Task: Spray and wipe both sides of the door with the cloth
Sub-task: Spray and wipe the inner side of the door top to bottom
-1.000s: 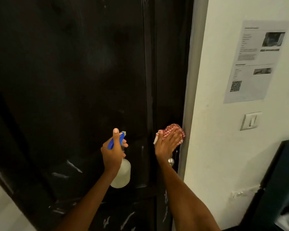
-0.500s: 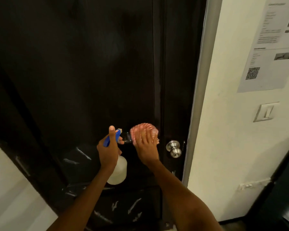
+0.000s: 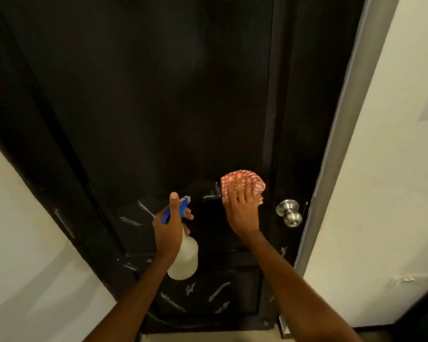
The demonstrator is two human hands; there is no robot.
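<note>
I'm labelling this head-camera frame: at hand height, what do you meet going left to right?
Left hand gripping the spray bottle → right hand pressing the checked cloth on the door → door knob → metal door frame.

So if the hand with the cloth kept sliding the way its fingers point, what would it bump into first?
Probably nothing soon. The right hand presses the checked cloth flat on the black door, fingers pointing up, where only bare door shows. The knob sits off to its right.

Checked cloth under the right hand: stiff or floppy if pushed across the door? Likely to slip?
Probably floppy: the cloth bunches in folds under the right hand, taking the shape of the fingers. Likely light, since flat fingers alone pin it against the upright door. It may slide readily on the glossy surface, so it would likely drop if pressure eased.
</note>
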